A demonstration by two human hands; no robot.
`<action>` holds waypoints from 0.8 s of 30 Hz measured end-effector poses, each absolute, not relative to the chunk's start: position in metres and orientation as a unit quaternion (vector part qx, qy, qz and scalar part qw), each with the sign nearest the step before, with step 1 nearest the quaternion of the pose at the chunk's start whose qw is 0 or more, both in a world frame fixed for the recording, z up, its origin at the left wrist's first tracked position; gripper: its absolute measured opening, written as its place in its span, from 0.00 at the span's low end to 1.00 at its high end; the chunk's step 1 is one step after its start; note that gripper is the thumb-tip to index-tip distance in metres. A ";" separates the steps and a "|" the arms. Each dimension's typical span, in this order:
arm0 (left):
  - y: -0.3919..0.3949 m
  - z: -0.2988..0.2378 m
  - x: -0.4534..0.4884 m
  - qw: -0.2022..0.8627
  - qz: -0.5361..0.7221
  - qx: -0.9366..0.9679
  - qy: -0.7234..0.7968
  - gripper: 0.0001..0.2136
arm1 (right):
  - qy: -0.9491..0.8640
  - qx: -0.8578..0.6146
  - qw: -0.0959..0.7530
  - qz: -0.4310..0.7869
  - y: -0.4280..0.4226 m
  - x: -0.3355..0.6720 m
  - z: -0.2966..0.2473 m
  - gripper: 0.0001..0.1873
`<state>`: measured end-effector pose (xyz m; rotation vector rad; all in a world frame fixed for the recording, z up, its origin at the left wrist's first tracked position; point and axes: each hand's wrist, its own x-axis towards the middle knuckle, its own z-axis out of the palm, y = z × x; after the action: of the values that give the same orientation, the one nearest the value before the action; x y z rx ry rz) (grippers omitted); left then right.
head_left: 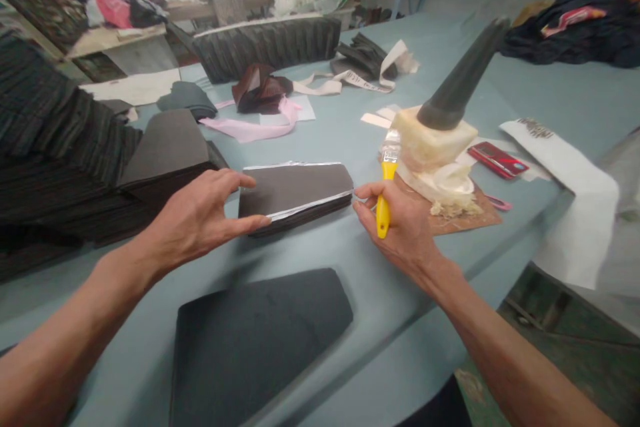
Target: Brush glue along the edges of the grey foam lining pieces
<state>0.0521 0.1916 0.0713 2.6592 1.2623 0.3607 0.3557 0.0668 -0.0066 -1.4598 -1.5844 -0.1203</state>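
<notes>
One grey pad (300, 190) lay flat in the middle of the tabletop (525, 90). Its long side ran left to right. The left hand (200, 217) was open, with fingers spread at the pad's left end. The right hand (400, 227) was closed around one yellow brush (385, 193), bristles pointing far. One dark pad (260, 340) lay nearer.

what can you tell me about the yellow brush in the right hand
The paintbrush is small and flat: a bright yellow handle that looks plastic, a silvery ferrule, pale bristles. The right hand grips the lower handle, bristles pointing up and away from the person, close beside the cream block. Whether they touch it cannot be told.
</notes>
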 end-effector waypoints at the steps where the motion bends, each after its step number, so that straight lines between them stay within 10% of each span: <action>1: 0.192 0.069 0.054 0.070 0.093 0.907 0.404 0.33 | -0.649 -0.595 0.473 -0.044 0.065 0.355 -0.007 0.03; 24: 0.197 0.060 0.060 0.023 0.077 0.921 0.382 0.11 | -0.643 -0.600 0.475 0.003 0.028 0.360 -0.010 0.05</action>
<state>0.0599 0.1974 0.0596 2.8497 1.1835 0.2381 0.3604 0.0276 -0.0104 -1.4680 -1.5730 0.0066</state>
